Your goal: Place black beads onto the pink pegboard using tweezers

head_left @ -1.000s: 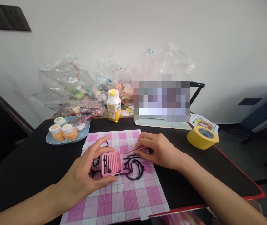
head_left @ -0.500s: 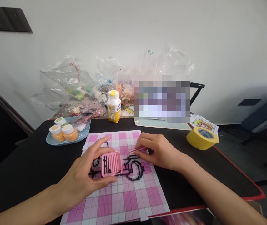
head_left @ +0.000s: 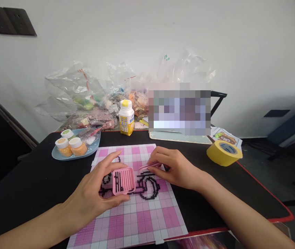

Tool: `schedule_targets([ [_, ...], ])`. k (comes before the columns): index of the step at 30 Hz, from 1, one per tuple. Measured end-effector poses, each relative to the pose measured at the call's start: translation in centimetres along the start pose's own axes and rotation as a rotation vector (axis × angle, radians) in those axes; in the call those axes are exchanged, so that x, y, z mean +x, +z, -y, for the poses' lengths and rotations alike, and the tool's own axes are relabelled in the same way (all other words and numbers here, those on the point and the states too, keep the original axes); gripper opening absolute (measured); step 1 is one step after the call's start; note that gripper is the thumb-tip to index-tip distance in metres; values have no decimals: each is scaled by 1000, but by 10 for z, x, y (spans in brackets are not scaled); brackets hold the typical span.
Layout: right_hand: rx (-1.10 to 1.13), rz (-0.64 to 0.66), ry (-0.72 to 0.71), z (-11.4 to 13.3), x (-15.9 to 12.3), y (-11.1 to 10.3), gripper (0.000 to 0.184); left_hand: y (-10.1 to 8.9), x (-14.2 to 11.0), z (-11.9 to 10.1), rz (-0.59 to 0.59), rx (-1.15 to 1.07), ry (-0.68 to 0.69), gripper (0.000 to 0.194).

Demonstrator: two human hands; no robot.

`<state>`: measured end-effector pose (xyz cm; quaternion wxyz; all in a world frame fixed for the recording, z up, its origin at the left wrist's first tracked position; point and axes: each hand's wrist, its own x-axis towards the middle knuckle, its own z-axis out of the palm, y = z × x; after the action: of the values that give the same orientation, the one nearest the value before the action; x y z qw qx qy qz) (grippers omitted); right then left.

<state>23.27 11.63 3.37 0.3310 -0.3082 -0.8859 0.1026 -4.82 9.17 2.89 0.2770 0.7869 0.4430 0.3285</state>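
A small pink ridged tray (head_left: pixel 127 178) is gripped at its edges by my left hand (head_left: pixel 92 185), thumb below and fingers above. Black beads (head_left: pixel 117 181) lie in its left grooves and along the bottom edge. My right hand (head_left: pixel 169 166) pinches pink tweezers (head_left: pixel 147 166), whose tips point left, just right of the tray. Whether the tips hold a bead is too small to tell. Beneath both hands lies a pink and white checked pegboard (head_left: pixel 142 221). Black beads on it form an outline with a rounded shape (head_left: pixel 158 186); the tray and left hand hide part of it.
On the left, a blue plate (head_left: pixel 95 147) carries several lidded bead jars (head_left: pixel 78 147) and a small bag. A yellow-and-white bottle (head_left: pixel 126 119) stands behind the pegboard. Yellow tape (head_left: pixel 221 157) sits at the right. Plastic bags (head_left: pixel 85 93) are piled along the wall beside a blurred screen (head_left: pixel 181 110).
The tweezers' tips have shifted slightly left and up, nearer the tray. My left hand and the tray stay nearly the same.
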Motion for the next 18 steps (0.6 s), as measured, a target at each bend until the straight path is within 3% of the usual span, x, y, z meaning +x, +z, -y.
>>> schedule_targets([
  [6,99,-64,-96,10,2,1,11,0,0,1,5,9,10,81],
  [18,133,26,-119,16,3,11,15,0,1,3,22,34,32,83],
])
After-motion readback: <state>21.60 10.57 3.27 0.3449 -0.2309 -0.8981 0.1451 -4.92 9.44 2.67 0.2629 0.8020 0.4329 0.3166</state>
